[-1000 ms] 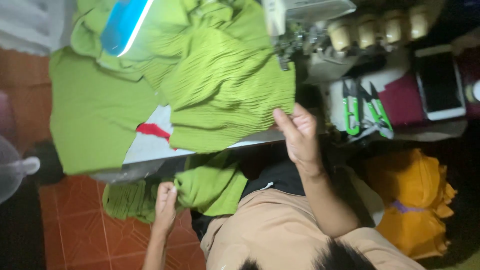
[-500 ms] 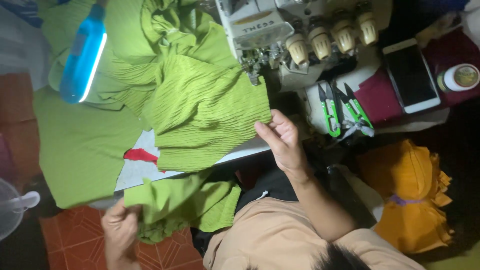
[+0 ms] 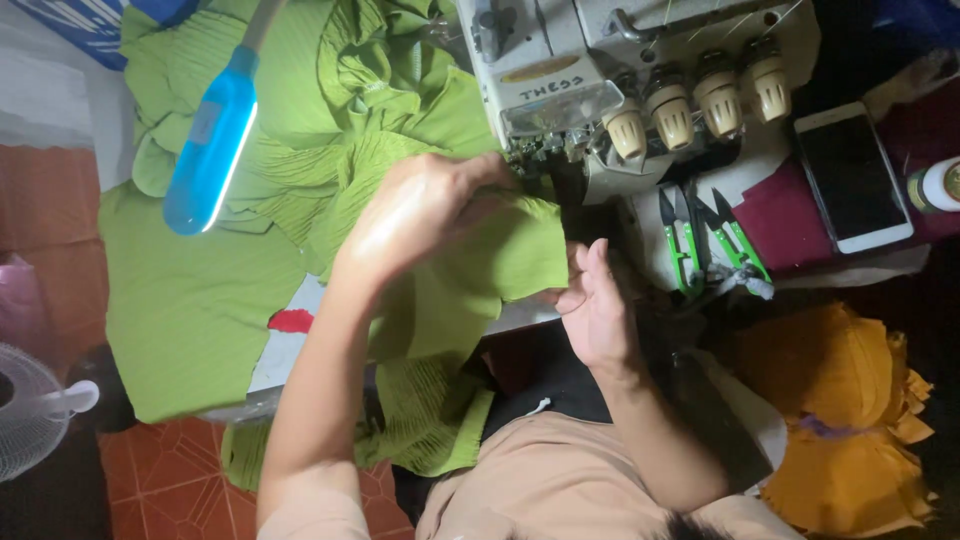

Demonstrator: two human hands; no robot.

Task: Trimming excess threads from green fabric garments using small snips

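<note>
A large piece of pleated green fabric is spread over the table and hangs off its front edge. My left hand reaches over it and pinches a fold of the cloth right beside the needle area of the white overlock sewing machine. My right hand is at the table's front edge, its fingers holding the right-hand edge of the same green piece. The fabric between the two hands is bunched up, and the needle itself is hidden behind my left hand.
A blue lamp on a flexible neck shines over the cloth at the left. Two green-handled thread snips and a white phone lie right of the machine. Orange fabric is piled at lower right; a fan stands on the floor.
My left hand has come up from below the table edge and taken hold of the green fabric by the machine. My right hand has closed on the fabric's edge.
</note>
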